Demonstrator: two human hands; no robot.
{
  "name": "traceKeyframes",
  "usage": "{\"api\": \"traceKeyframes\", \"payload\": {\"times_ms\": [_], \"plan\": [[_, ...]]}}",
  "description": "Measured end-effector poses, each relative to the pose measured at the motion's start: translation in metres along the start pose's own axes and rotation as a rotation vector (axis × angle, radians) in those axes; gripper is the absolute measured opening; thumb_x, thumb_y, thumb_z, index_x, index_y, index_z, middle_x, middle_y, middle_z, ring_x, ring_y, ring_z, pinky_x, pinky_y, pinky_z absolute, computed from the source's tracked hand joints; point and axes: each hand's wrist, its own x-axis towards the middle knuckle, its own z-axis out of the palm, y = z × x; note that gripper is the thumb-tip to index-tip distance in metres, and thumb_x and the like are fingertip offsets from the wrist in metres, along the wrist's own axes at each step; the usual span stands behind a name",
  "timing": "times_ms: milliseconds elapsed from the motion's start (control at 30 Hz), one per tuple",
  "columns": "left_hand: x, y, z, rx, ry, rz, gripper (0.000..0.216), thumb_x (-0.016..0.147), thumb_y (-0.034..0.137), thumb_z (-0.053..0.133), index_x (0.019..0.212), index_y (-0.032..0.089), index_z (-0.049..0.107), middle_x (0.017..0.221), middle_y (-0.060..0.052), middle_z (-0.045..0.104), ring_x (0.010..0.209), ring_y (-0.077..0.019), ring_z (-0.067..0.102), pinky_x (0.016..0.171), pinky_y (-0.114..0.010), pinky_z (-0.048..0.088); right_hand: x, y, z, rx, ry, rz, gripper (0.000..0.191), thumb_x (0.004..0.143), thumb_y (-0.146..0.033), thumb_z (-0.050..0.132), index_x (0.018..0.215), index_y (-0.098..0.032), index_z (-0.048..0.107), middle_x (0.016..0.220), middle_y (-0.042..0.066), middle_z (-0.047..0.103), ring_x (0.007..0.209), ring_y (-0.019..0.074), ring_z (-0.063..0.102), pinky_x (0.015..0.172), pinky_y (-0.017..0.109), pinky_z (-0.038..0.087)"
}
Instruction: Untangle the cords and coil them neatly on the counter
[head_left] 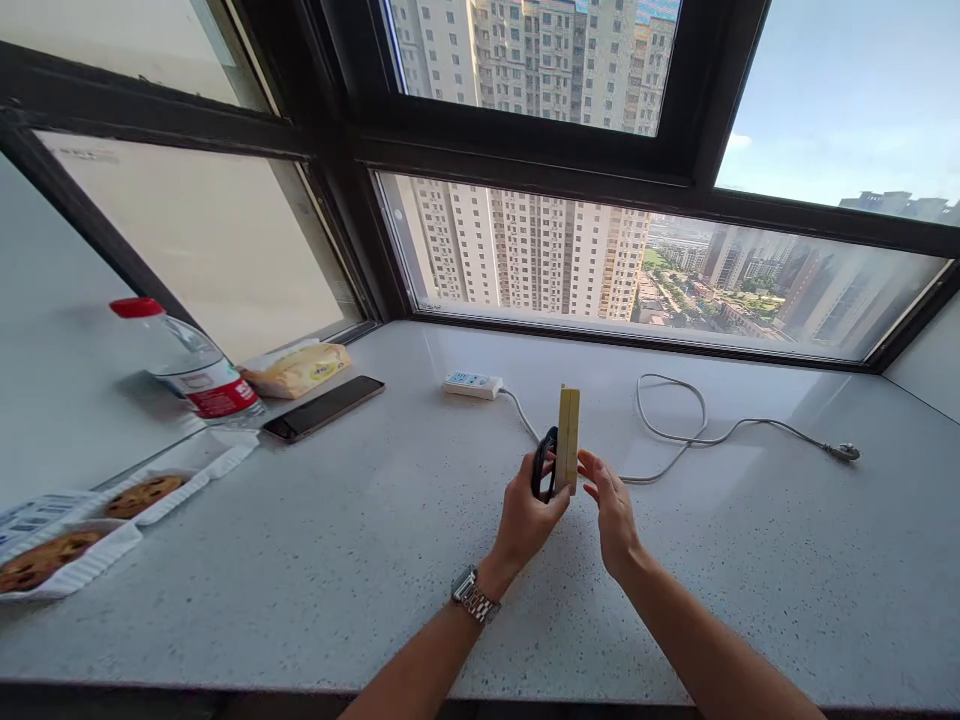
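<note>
While left grip (pixel 529 516) clasps yellow box (pixel 568 432) upright, right grip (pixel 613 508) beside it, unclenched

So the left forearm (pixel 420 668) and right forearm (pixel 705 635) both reach up from the bottom, angling in toward each other. Left hand (pixel 526 515) is clamped in a grip, thumb pointing inward. Right hand (pixel 615 512) is just beside it, fingers loosely curled, slightly spread, palm facing the left.
</note>
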Motion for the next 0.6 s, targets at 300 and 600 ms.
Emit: {"api": "traceKeyframes", "payload": {"times_ms": [300,600], "plan": [[0.011,0.021,0.059,-0.83,-0.149,-0.154,0.057,0.061,0.027,0.081,0.105,0.025,0.045,0.122,-0.008,0.059,0.1,-0.0259,0.065,0.079,-0.034,0.055,0.02,-0.018,-0.05,0.129,0.431,0.004,0.036,0.075,-0.047,0.058,0.101,-0.023,0.055,0.091,0.004,0.062,0.081,0.0183,0.058,0.069,0.029,0.048],[0.012,0.049,0.139,-1.026,-0.447,-0.245,0.055,0.059,0.026,0.084,0.103,0.02,0.051,0.101,-0.007,0.069,0.082,-0.0188,0.067,0.072,-0.029,0.053,-0.008,-0.06,-0.121,0.408,0.178,0.01,0.031,0.078,-0.051,0.051,0.092,-0.025,0.062,0.093,0.002,0.068,0.1,0.0224,0.06,0.081,0.037,0.051]]}}
